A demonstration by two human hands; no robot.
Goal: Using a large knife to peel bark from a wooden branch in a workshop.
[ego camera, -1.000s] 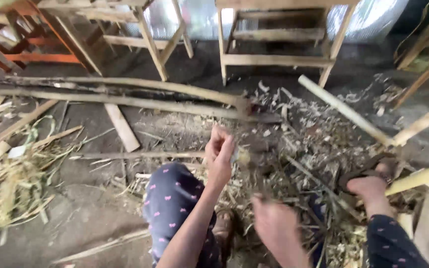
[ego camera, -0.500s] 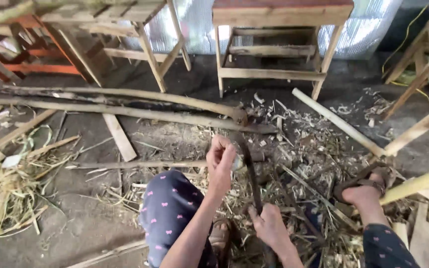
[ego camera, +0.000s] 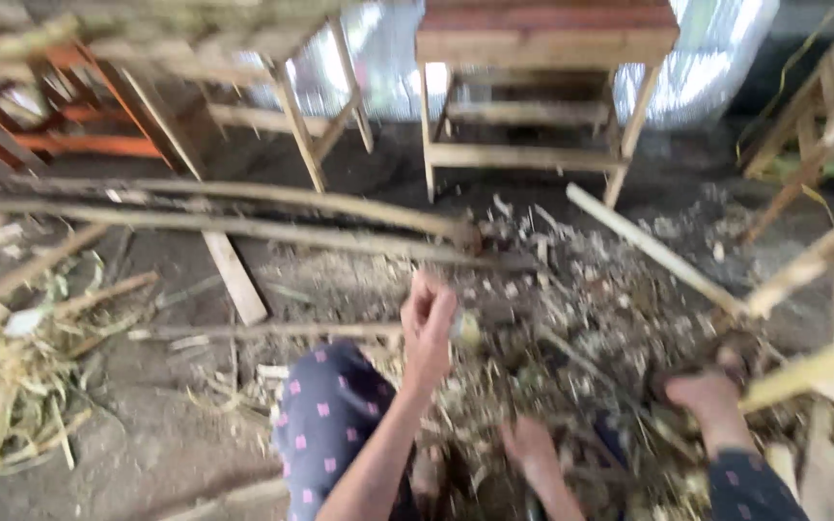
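Two bare hands work low over a floor point(ego camera: 147, 453) of packed earth littered with chips and shavings. Largest around them are the wooden stools or small frames at the back, one with a reddish top point(ego camera: 544, 29) straight ahead and another leaning frame point(ego camera: 311, 116) to its left. Long rough poles point(ego camera: 243, 227) lie across the ground in front of these, and a flat plank point(ego camera: 236, 278) angles down beside them. A pale split stick point(ego camera: 653, 249) slants in from the right, ending near the person's bare foot point(ego camera: 711, 397).

The left hand point(ego camera: 429, 323) is raised and clenched around something small and pale green, most likely a short piece of bamboo or stalk point(ego camera: 468, 331) poking out beside the fist; blur hides its exact shape. The right hand point(ego camera: 530, 446) is lower, down among the shavings point(ego camera: 571, 328); whether it is closed on anything cannot be told, since it is smeared by motion.

Judging from this, the main risk is a splinter or cut: the hands and foot are unprotected amid sharp split slivers, and the low hand is reaching into a heap that hides what lies in it. The loose poles and stick also crowd the knee in patterned trousers point(ego camera: 325, 415), so a careless shift could roll one onto the foot.
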